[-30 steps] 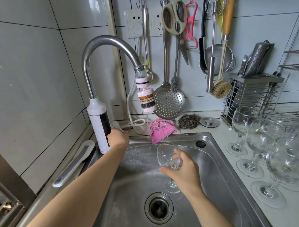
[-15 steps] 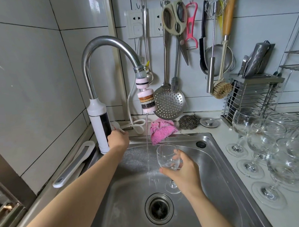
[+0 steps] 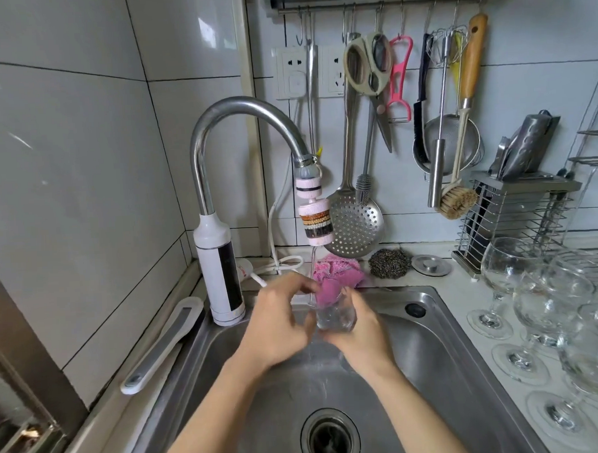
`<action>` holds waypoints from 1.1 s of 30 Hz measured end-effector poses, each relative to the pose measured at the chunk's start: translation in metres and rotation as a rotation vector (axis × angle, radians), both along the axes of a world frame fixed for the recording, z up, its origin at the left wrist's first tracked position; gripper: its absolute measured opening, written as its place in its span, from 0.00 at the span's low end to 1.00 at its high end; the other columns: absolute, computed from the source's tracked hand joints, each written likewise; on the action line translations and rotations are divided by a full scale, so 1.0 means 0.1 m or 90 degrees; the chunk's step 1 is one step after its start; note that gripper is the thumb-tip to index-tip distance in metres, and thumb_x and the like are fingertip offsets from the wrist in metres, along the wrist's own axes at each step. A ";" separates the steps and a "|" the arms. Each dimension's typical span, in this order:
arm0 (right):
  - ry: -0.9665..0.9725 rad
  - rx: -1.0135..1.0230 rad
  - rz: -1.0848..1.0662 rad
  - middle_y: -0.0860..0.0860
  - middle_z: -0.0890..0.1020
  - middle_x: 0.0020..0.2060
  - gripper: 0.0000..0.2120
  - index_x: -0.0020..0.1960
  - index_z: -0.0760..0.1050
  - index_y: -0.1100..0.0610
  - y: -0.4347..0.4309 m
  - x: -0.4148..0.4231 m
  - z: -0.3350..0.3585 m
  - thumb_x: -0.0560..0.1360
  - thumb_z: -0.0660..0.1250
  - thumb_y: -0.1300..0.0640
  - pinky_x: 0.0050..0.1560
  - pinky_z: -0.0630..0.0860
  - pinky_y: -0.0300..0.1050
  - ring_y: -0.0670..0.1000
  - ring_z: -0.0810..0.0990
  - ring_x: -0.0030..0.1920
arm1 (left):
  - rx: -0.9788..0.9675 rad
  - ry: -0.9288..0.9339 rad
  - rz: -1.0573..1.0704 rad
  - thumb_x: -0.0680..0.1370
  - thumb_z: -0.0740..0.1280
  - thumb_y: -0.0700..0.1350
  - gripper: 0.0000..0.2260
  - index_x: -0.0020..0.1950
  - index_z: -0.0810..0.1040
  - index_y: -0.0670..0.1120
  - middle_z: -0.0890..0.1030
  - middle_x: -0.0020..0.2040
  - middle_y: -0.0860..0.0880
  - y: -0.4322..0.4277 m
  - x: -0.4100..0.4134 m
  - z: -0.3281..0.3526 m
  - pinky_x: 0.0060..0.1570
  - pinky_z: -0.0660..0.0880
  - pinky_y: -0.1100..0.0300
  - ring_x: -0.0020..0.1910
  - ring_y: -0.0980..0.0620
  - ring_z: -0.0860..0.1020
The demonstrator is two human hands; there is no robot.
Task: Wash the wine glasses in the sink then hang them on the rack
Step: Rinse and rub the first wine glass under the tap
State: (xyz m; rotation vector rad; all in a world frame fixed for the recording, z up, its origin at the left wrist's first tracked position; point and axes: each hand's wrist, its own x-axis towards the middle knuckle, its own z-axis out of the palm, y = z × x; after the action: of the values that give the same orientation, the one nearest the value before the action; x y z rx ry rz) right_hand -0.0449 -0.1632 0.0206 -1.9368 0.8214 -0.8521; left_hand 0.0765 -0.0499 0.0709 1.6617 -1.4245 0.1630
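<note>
A clear wine glass (image 3: 335,315) is held over the steel sink (image 3: 442,326), right under the tap's filter head (image 3: 316,224), and a thin stream of water runs into it. My right hand (image 3: 362,333) grips its bowl from the right. My left hand (image 3: 283,324) is at the glass's left side, fingers bent toward the rim; it is blurred and I cannot tell whether it touches the glass. Several more wine glasses (image 3: 547,304) stand on the counter to the right.
A pink cloth (image 3: 340,270), a steel scourer (image 3: 390,263) and a sink plug (image 3: 431,265) lie behind the sink. Utensils hang on a wall rail (image 3: 377,6). A wire cutlery holder (image 3: 516,217) stands at the right. The drain (image 3: 330,439) is near me.
My left hand left the tap handle and came across to the glass. My right hand lifted the glass up under the tap, and the water flows into it.
</note>
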 end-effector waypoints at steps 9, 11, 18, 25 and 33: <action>-0.022 -0.156 -0.005 0.34 0.75 0.62 0.41 0.73 0.68 0.43 0.06 0.21 -0.08 0.63 0.73 0.63 0.58 0.77 0.48 0.43 0.77 0.58 | 0.250 0.001 -0.095 0.75 0.70 0.44 0.06 0.48 0.86 0.52 0.87 0.44 0.57 -0.22 0.13 -0.09 0.50 0.76 0.60 0.43 0.56 0.83; -0.034 -0.166 -0.013 0.30 0.74 0.59 0.40 0.72 0.68 0.43 0.01 0.18 -0.08 0.63 0.75 0.61 0.59 0.76 0.49 0.41 0.76 0.56 | 0.214 0.037 -0.101 0.75 0.72 0.42 0.06 0.47 0.86 0.53 0.86 0.41 0.60 -0.23 0.13 -0.10 0.49 0.77 0.61 0.41 0.60 0.83; 0.127 -0.313 -0.142 0.48 0.82 0.39 0.10 0.47 0.79 0.55 -0.20 0.04 -0.22 0.71 0.75 0.51 0.67 0.67 0.61 0.55 0.82 0.46 | 0.067 0.041 -0.083 0.73 0.79 0.43 0.04 0.44 0.88 0.52 0.87 0.42 0.59 -0.23 0.13 -0.06 0.47 0.78 0.64 0.42 0.63 0.84; 0.045 -0.263 -0.102 0.49 0.80 0.39 0.06 0.44 0.75 0.58 -0.19 0.02 -0.24 0.74 0.72 0.62 0.47 0.75 0.57 0.56 0.75 0.43 | 0.148 0.007 -0.041 0.73 0.78 0.47 0.03 0.45 0.88 0.54 0.87 0.44 0.60 -0.21 0.17 -0.09 0.50 0.79 0.56 0.44 0.59 0.84; 0.014 -0.261 -0.146 0.50 0.78 0.38 0.07 0.42 0.74 0.59 -0.18 0.01 -0.22 0.73 0.72 0.63 0.46 0.74 0.58 0.56 0.73 0.45 | 0.177 -0.017 -0.024 0.73 0.78 0.46 0.04 0.45 0.88 0.53 0.88 0.46 0.58 -0.23 0.13 -0.13 0.52 0.79 0.57 0.47 0.61 0.84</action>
State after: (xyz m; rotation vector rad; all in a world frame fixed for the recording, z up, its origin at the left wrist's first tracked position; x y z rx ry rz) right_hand -0.0439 -0.1813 -0.0017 -2.2348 0.9508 -1.2155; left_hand 0.0898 -0.0729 0.0582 1.8611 -1.5526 -0.0365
